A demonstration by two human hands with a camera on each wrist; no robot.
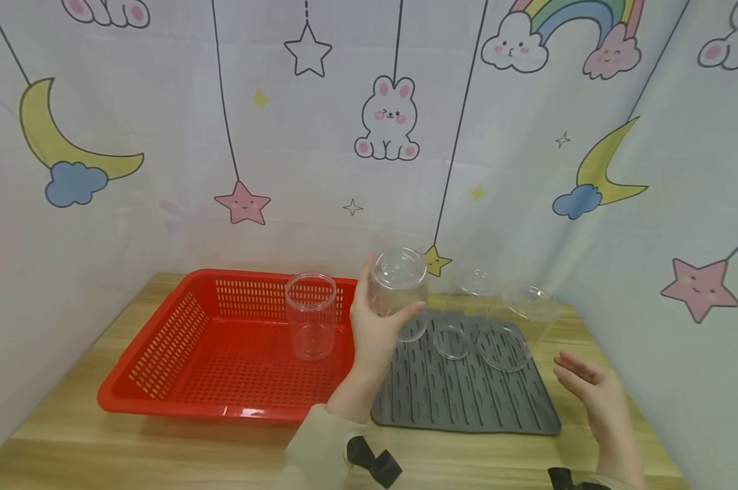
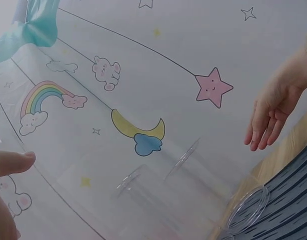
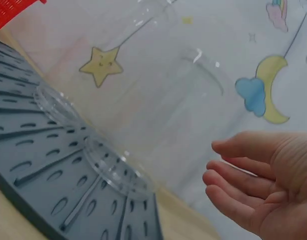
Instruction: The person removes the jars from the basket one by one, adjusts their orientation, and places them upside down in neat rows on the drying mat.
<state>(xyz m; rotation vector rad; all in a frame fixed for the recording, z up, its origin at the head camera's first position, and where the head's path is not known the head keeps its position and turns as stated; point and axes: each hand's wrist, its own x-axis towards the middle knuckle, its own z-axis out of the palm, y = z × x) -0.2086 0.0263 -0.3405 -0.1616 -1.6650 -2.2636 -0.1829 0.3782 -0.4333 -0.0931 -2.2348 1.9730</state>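
My left hand (image 1: 371, 333) grips a clear glass cup (image 1: 399, 272) around its side, bottom end up, at the back left of the grey ridged mat (image 1: 466, 401). Two more clear glasses stand mouth down on that mat: a narrower one (image 1: 453, 337) in the middle and a wider one (image 1: 509, 337) at the right. Beyond the mat's right edge, my right hand (image 1: 595, 391) is held in the air with nothing in it, its fingers (image 3: 236, 175) loosely extended. Only part of the left hand (image 2: 6, 170) shows in the left wrist view.
A red perforated plastic basket (image 1: 222, 408) sits left of the mat, with one clear glass (image 1: 311, 320) standing inside it. Both rest on a wooden table (image 1: 179, 449). A white cloth (image 1: 320, 218) printed with cartoon figures hangs behind and at both sides.
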